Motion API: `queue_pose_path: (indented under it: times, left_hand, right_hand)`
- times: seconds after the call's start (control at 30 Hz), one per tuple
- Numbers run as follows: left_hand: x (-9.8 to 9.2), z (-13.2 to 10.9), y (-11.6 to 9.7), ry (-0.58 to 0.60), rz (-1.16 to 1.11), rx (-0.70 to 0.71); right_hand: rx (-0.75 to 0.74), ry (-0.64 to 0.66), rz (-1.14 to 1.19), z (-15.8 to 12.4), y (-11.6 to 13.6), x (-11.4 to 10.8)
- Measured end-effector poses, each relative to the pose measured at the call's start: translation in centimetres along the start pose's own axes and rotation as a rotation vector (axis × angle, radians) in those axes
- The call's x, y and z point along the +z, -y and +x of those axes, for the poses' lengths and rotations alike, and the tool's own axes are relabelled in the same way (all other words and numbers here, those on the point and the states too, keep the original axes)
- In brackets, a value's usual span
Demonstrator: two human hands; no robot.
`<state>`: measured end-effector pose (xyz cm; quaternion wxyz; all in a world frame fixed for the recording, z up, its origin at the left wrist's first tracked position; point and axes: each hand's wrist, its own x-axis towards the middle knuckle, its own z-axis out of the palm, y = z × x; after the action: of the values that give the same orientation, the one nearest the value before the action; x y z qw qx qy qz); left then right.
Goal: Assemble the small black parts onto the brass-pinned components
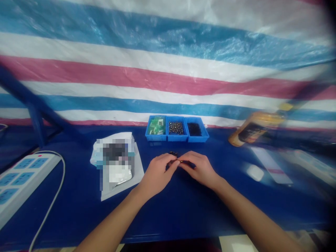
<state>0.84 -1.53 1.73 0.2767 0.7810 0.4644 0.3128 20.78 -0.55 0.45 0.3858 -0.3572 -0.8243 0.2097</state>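
My left hand (162, 172) and my right hand (198, 169) meet over the middle of the blue table, fingertips pinched together. Between the fingertips shows a tiny brass-coloured piece (181, 161), mostly hidden by the fingers, so its kind is unclear. Just beyond the fingers, some small dark metal parts (173, 153) lie on the table. Behind them three blue bins stand side by side. In the left bin (155, 138) are green-and-white pieces, in the middle bin (177, 138) many small brass-and-dark metal parts, and in the right bin (198, 139) small black parts.
A white power strip (49, 164) with its cable (59, 189) lies at left, near a partly blurred-out package on a white sheet (139, 168). At right are a yellow-capped bottle (254, 129), a white case (255, 173) and a pale flat slab (271, 166). Striped sheeting (157, 77) hangs behind.
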Motion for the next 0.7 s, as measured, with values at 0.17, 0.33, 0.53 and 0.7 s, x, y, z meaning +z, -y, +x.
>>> queue_pose_path:
  times: [0.17,0.33,0.53,0.7]
  left_hand:
    - [-0.22,0.01,-0.04,-0.014,-0.095,-0.043]
    - [-0.41,0.04,-0.19,0.026,-0.151,-0.071]
    - [-0.54,0.05,-0.2,0.045,-0.148,-0.11]
    - [-0.45,0.02,-0.2,0.055,-0.159,-0.118]
  right_hand:
    - [-0.013,-0.028,0.047,0.12,0.06,-0.1]
    - [0.009,-0.055,0.069,0.11,0.2,-0.1]
    - [-0.026,-0.05,0.086,0.15,0.23,-0.09]
    - [-0.06,-0.048,0.101,-0.02,-0.07,0.2]
